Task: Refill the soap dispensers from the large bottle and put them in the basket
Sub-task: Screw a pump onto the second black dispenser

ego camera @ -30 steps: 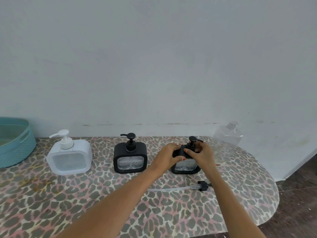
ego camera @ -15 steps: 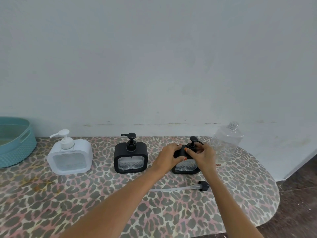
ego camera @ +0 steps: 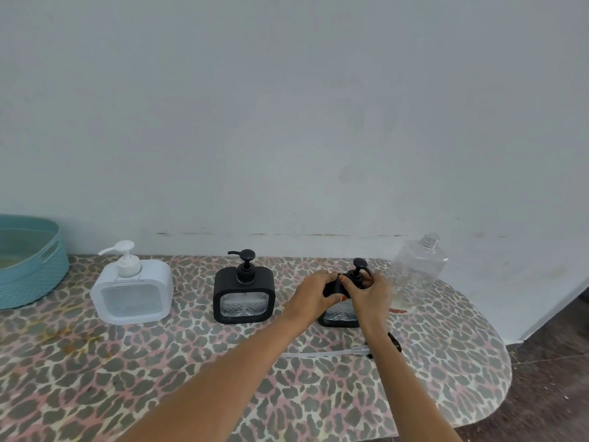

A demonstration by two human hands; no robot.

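Observation:
Three square soap dispensers stand in a row on the leopard-print table point(ego camera: 159, 378): a white dispenser point(ego camera: 132, 291) at the left, a black dispenser point(ego camera: 244, 296) in the middle and a second black dispenser point(ego camera: 340, 314) on the right. My left hand point(ego camera: 314, 295) grips the right dispenser's upper left shoulder. My right hand point(ego camera: 371, 293) is closed around its black pump collar. The large clear bottle point(ego camera: 417, 269), uncapped and nearly empty, stands just right of my hands. A teal basket point(ego camera: 30, 275) sits at the far left edge.
A loose pump with a clear tube point(ego camera: 322, 354) and black cap lies on the table in front of the right dispenser, partly under my right wrist. The wall runs close behind the row. The table's rounded edge ends at the right, with dark floor beyond.
Both hands stay on the right black dispenser. My right hand has shifted slightly around the pump collar and the nozzle now points more to the right.

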